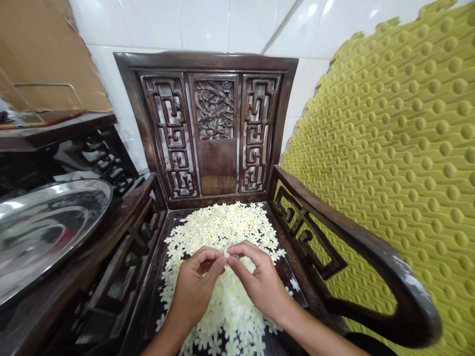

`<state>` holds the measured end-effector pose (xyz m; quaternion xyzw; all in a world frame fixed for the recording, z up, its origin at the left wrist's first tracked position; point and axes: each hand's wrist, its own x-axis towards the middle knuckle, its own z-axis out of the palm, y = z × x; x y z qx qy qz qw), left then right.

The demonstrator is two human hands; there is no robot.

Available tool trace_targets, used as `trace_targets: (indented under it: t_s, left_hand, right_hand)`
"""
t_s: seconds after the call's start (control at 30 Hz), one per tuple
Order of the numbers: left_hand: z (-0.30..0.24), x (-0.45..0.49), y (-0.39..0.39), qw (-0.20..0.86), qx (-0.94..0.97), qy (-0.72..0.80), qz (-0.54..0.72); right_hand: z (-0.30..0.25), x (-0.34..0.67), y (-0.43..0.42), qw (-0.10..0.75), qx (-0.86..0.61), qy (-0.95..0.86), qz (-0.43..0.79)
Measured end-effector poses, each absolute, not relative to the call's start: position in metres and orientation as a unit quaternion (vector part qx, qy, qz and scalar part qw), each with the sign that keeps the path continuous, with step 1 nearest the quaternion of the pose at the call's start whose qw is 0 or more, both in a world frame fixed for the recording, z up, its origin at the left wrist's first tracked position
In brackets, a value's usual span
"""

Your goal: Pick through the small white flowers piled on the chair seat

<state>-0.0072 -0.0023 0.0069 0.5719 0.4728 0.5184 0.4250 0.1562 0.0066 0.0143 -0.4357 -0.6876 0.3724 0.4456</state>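
While the left hand and right hand curl inward over a heap of white blossoms, their fingertips meet at the centre; neither hand lies open, and whether a blossom is pinched between them cannot be told. Step in hand: close handling of the blossoms at the heap. The heap covers the seat of a dark wooden armchair, its long axis running from the backrest towards the person; single blossoms show no common direction. Left of the chair, a steel tray; right, a yellow-green studded mat; behind, white wall tiles.
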Motion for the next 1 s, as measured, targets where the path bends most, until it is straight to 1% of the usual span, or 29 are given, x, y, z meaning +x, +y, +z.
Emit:
trace_targets:
  t_s: [0.2,0.57,0.8,1.0]
  left_hand:
    - [0.0083,-0.0063,-0.0031,0.451,0.54,0.484,0.521]
    - [0.0081,-0.0031,-0.004,0.484,0.509,0.446,0.555]
    - [0.0076,-0.004,-0.0031,0.486,0.508,0.437,0.561]
    - [0.0066,-0.0048,-0.0036,0.488,0.509,0.441,0.555]
  right_hand:
    - [0.0191,0.1559,0.007,0.455,-0.432,-0.66,0.412]
    - [0.022,0.1573,0.0093,0.468,-0.447,-0.636,0.42]
    - [0.0197,0.1562,0.0111,0.47,-0.44,-0.607,0.465]
    - [0.0203,0.1578,0.0102,0.457,-0.44,-0.622,0.459]
